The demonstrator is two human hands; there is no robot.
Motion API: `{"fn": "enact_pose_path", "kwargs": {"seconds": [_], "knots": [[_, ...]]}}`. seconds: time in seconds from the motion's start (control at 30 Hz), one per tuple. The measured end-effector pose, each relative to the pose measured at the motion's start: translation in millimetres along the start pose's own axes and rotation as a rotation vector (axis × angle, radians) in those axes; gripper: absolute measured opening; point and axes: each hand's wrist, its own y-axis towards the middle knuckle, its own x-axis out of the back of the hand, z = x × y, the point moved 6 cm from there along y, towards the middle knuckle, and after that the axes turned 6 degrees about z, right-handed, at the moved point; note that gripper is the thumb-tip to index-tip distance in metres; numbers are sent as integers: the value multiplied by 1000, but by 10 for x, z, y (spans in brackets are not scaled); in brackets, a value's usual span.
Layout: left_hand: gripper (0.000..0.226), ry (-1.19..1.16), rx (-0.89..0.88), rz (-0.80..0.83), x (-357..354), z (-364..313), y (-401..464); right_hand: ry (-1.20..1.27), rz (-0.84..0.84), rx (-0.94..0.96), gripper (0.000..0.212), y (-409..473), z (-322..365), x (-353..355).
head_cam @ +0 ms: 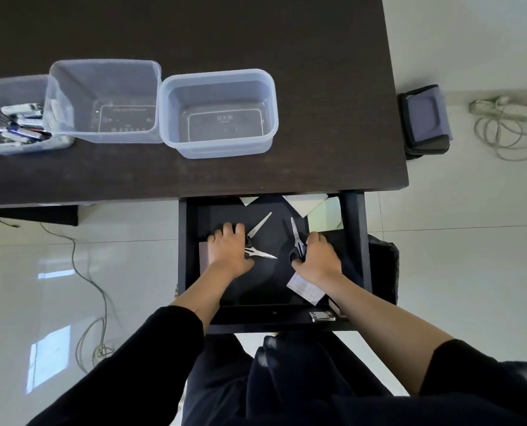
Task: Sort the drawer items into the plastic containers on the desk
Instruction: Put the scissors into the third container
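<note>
Scissors are what both hands are after inside the open drawer (356, 241). The left hand (230, 249) lies over the handles of an open pair of scissors (260, 238), whose blades splay toward one and four o'clock; its fingers are curled, though whether they have closed on the handles I cannot tell. The right hand (316, 256) is wrapped around the black handles of a second pair (296, 238), blades together and pointing to twelve o'clock.

Judging by this, the step is the pickup of the scissors, and the next move calls for lifting each pair clear of the drawer and carrying it up to eleven o'clock, to the surface (317, 87). Two clear containers stand empty there, a tall one (105, 99) and a low one (219, 112); a third (13, 115), at the far left, holds pens.

Paper notes (314, 206) lie at the drawer's back right, and a printed slip (305, 290) sits under the right wrist. The splayed blades call for care.
</note>
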Motion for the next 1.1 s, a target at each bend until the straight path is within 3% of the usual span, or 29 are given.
{"fn": "enact_pose_path", "kwargs": {"seconds": [0.17,0.33,0.6,0.77,0.9,1.1], "knots": [[60,-167,-22,-50,-20,-31,-150,67,-4,49,27,-61,-17,8],[61,-559,-49,-24,-80,-45,-413,213,-81,134,13,-123,27,85],[59,-762,-57,-144,83,333,-980,535,-224,200,9,-554,440,176],[58,-931,-58,-281,265,998,-1319,711,-349,213,10,-969,1167,-86],[49,-1069,-52,-405,418,1725,-1572,903,-319,299,14,-1178,1986,-417],[44,-1161,-33,-517,659,2834,-1788,981,-275,370,17,-1264,3098,-811]]}}
